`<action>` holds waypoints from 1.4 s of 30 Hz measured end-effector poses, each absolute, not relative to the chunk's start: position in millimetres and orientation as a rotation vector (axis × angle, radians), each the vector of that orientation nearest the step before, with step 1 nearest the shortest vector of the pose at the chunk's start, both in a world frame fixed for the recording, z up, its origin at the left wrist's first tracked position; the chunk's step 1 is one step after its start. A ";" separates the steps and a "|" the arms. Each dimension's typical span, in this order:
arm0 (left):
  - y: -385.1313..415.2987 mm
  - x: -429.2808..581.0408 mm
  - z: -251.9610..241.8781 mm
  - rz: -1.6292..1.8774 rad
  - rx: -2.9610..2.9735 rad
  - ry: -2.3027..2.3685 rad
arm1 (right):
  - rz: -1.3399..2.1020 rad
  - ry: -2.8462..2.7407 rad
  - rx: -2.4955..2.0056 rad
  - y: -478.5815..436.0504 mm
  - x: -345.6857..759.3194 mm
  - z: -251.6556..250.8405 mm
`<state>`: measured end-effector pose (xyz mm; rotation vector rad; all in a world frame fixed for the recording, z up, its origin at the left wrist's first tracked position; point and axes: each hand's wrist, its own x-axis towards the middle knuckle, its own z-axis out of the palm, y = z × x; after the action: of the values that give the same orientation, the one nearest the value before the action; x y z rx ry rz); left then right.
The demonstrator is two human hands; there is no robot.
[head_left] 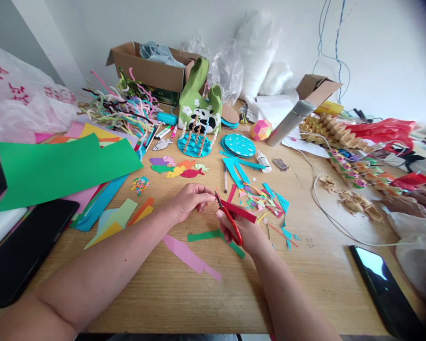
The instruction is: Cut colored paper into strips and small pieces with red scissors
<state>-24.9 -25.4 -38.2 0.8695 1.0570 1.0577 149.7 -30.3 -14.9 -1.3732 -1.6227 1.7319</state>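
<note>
My right hand point(246, 232) grips a pair of scissors point(230, 220) with red handles, its dark blades pointing up and away from me. A red paper strip point(239, 211) extends from the blades across the fingers of that hand. Close to the blade tips, my left hand point(195, 199) is closed in a pinch; a thin reddish sliver shows at its fingertips, too small to make out. Paper scraps point(261, 199) in many colours lie just beyond the right hand. Below the hands are a green paper strip point(204, 235) and a pink paper piece point(188, 255).
Paper fish point(177, 170) and a confetti pile point(140, 185) lie ahead. Coloured sheets point(67, 170) and a black tablet-like slab point(24, 251) cover the left. A phone point(379, 284), white cable point(319, 203) and metal flask point(291, 123) are on the right. Behind stands a green panda bag point(199, 104).
</note>
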 end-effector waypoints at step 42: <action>-17.0 -37.4 -41.0 0.993 1.210 1.372 | 1.668 -1.594 -1.415 -29.2 148.3 -15.5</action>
<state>-37.4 -17.0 -41.0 1.2096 1.3723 0.9934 148.3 -29.2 -15.5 -1.4151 -1.5942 1.6682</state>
